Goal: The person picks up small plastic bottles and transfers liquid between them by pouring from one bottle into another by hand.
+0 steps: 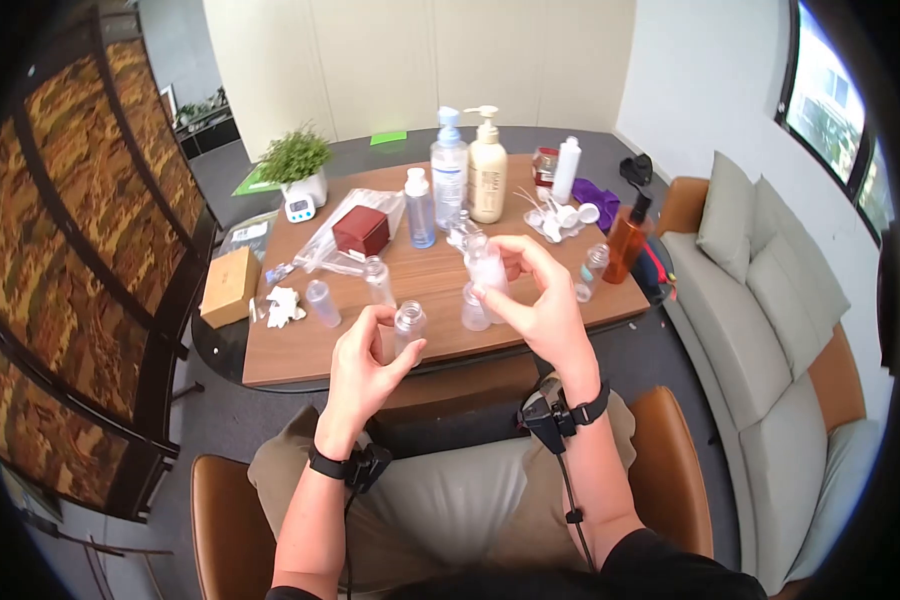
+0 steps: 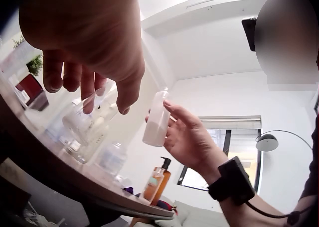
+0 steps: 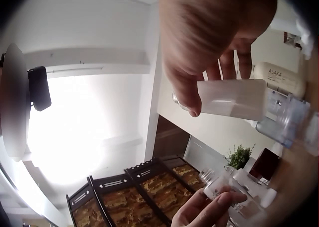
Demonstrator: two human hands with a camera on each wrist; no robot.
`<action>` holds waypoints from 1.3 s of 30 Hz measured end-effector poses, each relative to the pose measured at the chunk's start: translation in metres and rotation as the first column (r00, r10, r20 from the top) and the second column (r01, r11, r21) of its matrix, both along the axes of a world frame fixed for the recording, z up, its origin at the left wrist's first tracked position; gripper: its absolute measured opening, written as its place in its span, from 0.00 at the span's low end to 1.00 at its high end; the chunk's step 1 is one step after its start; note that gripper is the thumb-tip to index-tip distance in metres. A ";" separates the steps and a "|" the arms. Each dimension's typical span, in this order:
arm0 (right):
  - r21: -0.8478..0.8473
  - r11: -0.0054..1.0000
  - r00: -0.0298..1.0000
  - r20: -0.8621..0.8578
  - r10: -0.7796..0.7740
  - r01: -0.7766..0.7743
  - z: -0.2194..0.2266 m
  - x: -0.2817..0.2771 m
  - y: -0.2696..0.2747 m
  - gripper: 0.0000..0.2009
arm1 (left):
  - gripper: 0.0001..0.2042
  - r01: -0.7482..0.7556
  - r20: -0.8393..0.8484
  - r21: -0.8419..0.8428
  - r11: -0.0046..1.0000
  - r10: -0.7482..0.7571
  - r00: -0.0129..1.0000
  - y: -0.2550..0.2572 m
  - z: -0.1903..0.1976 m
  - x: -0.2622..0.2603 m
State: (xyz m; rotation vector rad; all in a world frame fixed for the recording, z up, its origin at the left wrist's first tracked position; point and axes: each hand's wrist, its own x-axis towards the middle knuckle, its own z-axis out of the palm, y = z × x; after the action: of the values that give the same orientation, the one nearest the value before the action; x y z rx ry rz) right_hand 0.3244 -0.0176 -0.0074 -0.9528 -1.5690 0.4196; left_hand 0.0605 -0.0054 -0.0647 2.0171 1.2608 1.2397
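My left hand (image 1: 362, 368) grips a small clear bottle (image 1: 410, 322) upright near the table's front edge; its threaded neck is uncapped. In the right wrist view, thumb and fingers wrap this clear bottle (image 3: 215, 186). With my right hand (image 1: 548, 312) I pinch a frosted bottle (image 2: 157, 120) between thumb and fingers, its neck bare and a whitish content inside. This frosted bottle (image 3: 234, 98) is held a little above the table. Below it stands another clear bottle (image 1: 475, 312). A further clear bottle (image 1: 377, 278) and a frosted cup-like piece (image 1: 322, 303) stand left of my hands.
Pump bottles (image 1: 487, 170) and a blue-tinted bottle (image 1: 420, 212) stand behind. White caps (image 1: 565, 220) lie back right, near an amber pump bottle (image 1: 625, 245). Crumpled tissue (image 1: 285, 307), a dark red box (image 1: 362, 232) and a cardboard box (image 1: 230, 287) are on the left.
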 end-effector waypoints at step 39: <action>0.197 0.975 0.863 0.470 -0.187 0.105 0.004 -0.044 -0.010 0.23 | 0.20 -0.005 0.076 0.290 0.957 -0.018 0.997 0.002 -0.005 -0.010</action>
State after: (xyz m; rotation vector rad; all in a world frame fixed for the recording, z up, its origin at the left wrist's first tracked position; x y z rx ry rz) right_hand 0.2802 -0.0274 -0.0029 -1.0933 -1.9311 -0.0735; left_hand 0.0502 -0.0035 -0.0700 2.1448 1.0857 1.5614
